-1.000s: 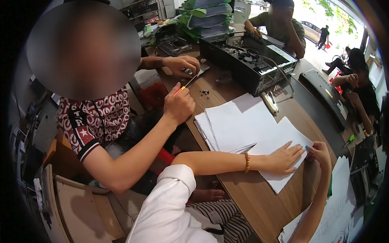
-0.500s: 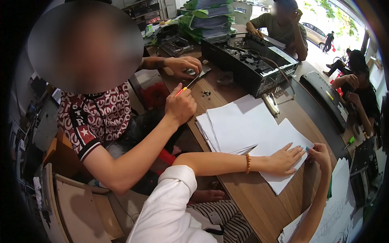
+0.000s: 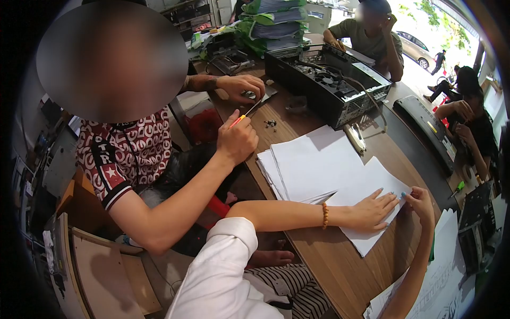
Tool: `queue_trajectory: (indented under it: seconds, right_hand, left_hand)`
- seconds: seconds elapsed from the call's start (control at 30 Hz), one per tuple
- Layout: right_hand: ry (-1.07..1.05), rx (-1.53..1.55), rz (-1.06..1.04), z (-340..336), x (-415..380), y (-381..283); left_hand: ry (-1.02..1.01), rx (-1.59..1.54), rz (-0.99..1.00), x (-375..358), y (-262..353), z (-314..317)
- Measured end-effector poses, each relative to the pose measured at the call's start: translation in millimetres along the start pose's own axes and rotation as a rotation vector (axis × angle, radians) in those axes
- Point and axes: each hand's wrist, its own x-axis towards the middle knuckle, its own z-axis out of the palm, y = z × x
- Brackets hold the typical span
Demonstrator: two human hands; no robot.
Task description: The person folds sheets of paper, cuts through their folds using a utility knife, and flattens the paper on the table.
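Observation:
My left hand (image 3: pixel 372 211), with a beaded bracelet (image 3: pixel 325 215) at its wrist, lies flat on a white sheet of paper (image 3: pixel 355 238), fingers stretched out and slightly apart. At the sheet's right corner, my right hand (image 3: pixel 419 203) pinches the edge between thumb and fingers; part of its grip is hidden by the angle. Beside this sheet lies a stack of white paper (image 3: pixel 313 159), its left edges uneven and one corner lifted near my left wrist.
To the left, a co-worker's hand (image 3: pixel 237 139) holds a screwdriver (image 3: pixel 239 120) near small screws (image 3: pixel 271 123). An opened computer case (image 3: pixel 329 80) stands behind the paper, with a stapler (image 3: pixel 356 138) before it. Printed sheets (image 3: pixel 441 271) lie at lower right. Other people sit across the table.
My hands stay almost still on the paper. Outside, a distant walking person has shifted a little to the right.

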Motion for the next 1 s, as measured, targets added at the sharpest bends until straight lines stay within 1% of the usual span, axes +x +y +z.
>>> queue_trajectory:
  seconds: [0.03,0.13,0.23,0.37,0.57,0.63,0.67,0.73,0.93,1.0]
  right_hand:
    - [0.006,-0.047,-0.069,-1,2,2]
    - [0.037,0.035,-0.060,5,2,-1]
    - [0.054,-0.027,-0.017,8,-6,-19]
    - [0.038,-0.037,-0.033,6,-3,-11]
    - [0.112,-0.052,-0.122,8,3,3]
    - [0.079,0.054,-0.059,8,1,-1]
    - [0.078,0.051,-0.063,8,1,-5]
    - [0.043,0.045,0.039,9,-1,-10]
    - [0.026,0.055,-0.037,6,0,1]
    - [0.022,0.085,-0.006,4,-1,-1]
  left_hand:
    - [0.000,-0.001,0.002,0,0,0]
    - [-0.004,0.017,0.001,1,0,-2]
    - [-0.010,0.014,-0.003,0,0,-3]
    - [-0.034,-0.001,-0.011,1,0,-3]
    - [-0.031,-0.023,-0.009,0,1,-4]
    - [-0.018,-0.023,-0.011,2,1,-5]
    - [-0.031,-0.017,-0.010,2,1,-6]
    - [-0.044,-0.009,-0.012,2,1,-5]
    - [0.007,-0.007,0.012,1,-2,4]
    - [0.017,0.019,-0.014,1,-1,3]
